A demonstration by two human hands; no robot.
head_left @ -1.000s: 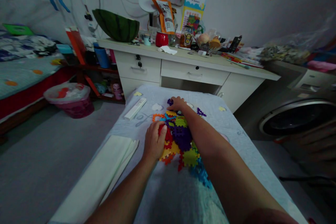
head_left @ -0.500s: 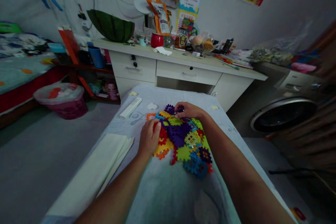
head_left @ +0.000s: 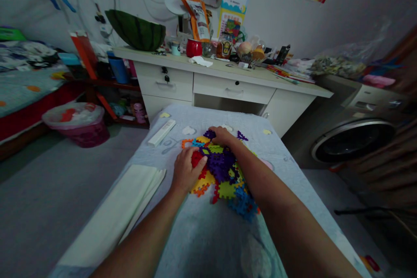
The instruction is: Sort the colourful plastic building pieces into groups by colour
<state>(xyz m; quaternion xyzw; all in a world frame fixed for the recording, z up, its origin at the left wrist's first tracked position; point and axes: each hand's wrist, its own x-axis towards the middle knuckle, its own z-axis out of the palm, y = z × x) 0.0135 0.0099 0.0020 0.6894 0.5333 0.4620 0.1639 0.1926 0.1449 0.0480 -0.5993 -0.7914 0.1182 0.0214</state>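
A heap of colourful interlocking plastic pieces (head_left: 224,173) lies on a table covered with a pale blue cloth (head_left: 208,243). My left hand (head_left: 186,172) rests on the heap's left side, fingers curled over a red piece (head_left: 196,159). My right hand (head_left: 222,135) reaches across to the far edge of the heap, fingers bent down onto purple and yellow pieces; my forearm covers the heap's right side. One loose purple piece (head_left: 241,136) lies just beyond the right hand.
A folded cream sheet (head_left: 127,208) lies on the table's left edge, a white remote (head_left: 162,132) at the far left. Behind stands a cluttered white desk (head_left: 228,82) with a halved watermelon (head_left: 135,31). A washing machine (head_left: 355,139) is right, a pink bin (head_left: 78,124) left.
My right hand has slid left along the heap's far edge and its forearm now hides more pieces. The left hand has stayed on the red piece.
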